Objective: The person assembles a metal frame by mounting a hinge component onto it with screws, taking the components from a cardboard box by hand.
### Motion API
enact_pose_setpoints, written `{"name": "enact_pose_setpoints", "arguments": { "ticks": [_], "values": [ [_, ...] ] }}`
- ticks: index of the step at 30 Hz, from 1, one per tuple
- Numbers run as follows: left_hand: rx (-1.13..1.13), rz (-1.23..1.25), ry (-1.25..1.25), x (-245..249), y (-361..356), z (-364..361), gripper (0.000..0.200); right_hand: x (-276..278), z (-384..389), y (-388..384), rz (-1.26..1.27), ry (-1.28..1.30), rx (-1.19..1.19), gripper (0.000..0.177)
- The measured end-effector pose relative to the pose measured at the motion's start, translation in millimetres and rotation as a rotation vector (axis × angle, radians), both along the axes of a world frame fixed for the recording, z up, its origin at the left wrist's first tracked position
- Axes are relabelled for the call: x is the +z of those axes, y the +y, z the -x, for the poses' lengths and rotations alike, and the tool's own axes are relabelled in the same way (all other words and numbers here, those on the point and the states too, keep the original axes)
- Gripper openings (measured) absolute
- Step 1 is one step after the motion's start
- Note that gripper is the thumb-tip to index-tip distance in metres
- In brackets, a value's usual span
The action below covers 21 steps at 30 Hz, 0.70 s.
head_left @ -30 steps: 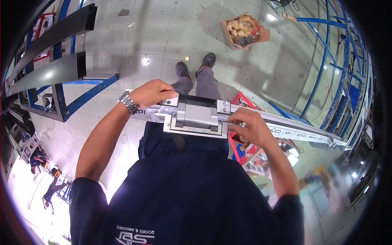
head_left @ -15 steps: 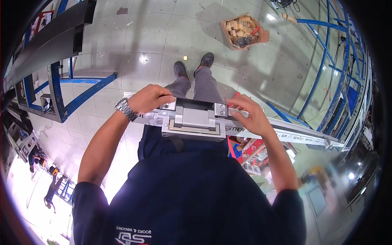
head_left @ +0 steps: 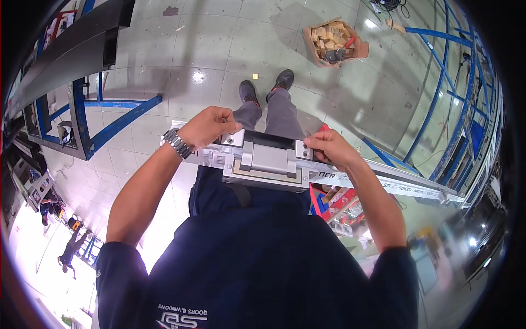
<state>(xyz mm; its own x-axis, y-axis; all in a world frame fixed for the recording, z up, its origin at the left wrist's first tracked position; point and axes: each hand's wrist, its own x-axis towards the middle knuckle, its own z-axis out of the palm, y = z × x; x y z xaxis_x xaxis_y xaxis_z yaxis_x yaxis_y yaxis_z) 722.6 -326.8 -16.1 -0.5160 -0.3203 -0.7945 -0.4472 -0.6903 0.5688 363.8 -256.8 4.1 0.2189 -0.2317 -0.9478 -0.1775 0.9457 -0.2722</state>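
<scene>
A silver hinge (head_left: 269, 158) with a wide barrel lies across a long aluminium profile (head_left: 378, 185) at my waist. Two small metal blocks with screw holes flank it. My left hand (head_left: 208, 129), a steel watch on its wrist, is closed with thumb and fingertips on the left block (head_left: 233, 138). The thumb and forefinger of my right hand (head_left: 331, 148) pinch the top edge of the right block (head_left: 302, 151). Between the blocks, a dark slot (head_left: 269, 139) shows behind the barrel.
On the tiled floor ahead stands a cardboard box (head_left: 313, 52) full of wood offcuts. Blue steel frames stand at left (head_left: 123, 123) and right (head_left: 438, 35). Dark profiles (head_left: 66, 60) rest at upper left. A red bin of parts (head_left: 329, 205) is below my right forearm. Another person (head_left: 71, 249) is far left.
My right hand has come in from above the profile, its fingers now closed on the right block. My left hand stays at the left block, its fingers more curled. The view has shifted slightly.
</scene>
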Motion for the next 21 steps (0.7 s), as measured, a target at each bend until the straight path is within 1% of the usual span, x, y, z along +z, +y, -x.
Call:
{"name": "enact_pose_setpoints", "arguments": {
  "ticks": [2,5,7,10,12,15,18,21],
  "values": [
    [0.035,-0.052,0.035,-6,3,-1,0.029,0,1,4,-0.029,-0.008,-0.016,0.02],
    [0.016,-0.07,-0.012,-7,0,0,0.029,-4,0,4,-0.059,-0.007,-0.054,0.02],
    [-0.005,-0.092,-0.001,-9,1,0,0.029,-4,-2,3,-0.092,0.002,-0.071,0.02],
    [0.001,-0.08,0.027,-11,3,-2,0.029,-2,0,4,-0.04,0.002,-0.004,0.021],
    [0.023,-0.05,0.035,-5,1,0,0.029,3,-2,6,-0.035,0.021,-0.036,0.022],
    [0.013,-0.11,0.014,-11,0,0,0.029,1,-4,12,-0.054,0.015,-0.077,0.022],
    [0.033,-0.078,0.007,-1,-1,1,0.029,-1,-2,7,-0.026,0.014,-0.098,0.021],
    [0.062,-0.042,0.012,-4,-1,3,0.029,-1,-2,10,0.004,0.03,-0.102,0.02]
  ]
}}
